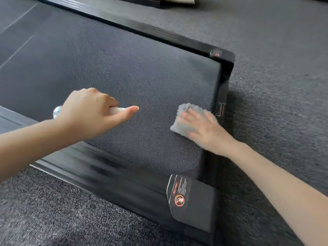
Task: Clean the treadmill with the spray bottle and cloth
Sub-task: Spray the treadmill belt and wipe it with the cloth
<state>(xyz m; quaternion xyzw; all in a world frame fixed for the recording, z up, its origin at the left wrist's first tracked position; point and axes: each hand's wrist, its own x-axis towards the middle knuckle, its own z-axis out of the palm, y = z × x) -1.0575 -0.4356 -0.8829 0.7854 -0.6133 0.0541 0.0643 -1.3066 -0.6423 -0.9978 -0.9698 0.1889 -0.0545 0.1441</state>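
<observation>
The treadmill's dark woven belt (124, 71) fills the middle of the view, framed by black side rails (113, 174). My left hand (92, 109) grips a small white spray bottle (116, 110) just above the belt, with the index finger stretched along its top; most of the bottle is hidden by the hand. My right hand (200, 128) presses flat on a grey cloth (186, 118) near the belt's rear right end. That hand and the cloth look motion-blurred.
Grey carpet (275, 86) surrounds the treadmill. A black end cap (193, 205) with an orange warning sticker sits at the near rear corner, and a second cap (221, 55) at the far corner. Part of another black machine base (124, 1) shows at the top.
</observation>
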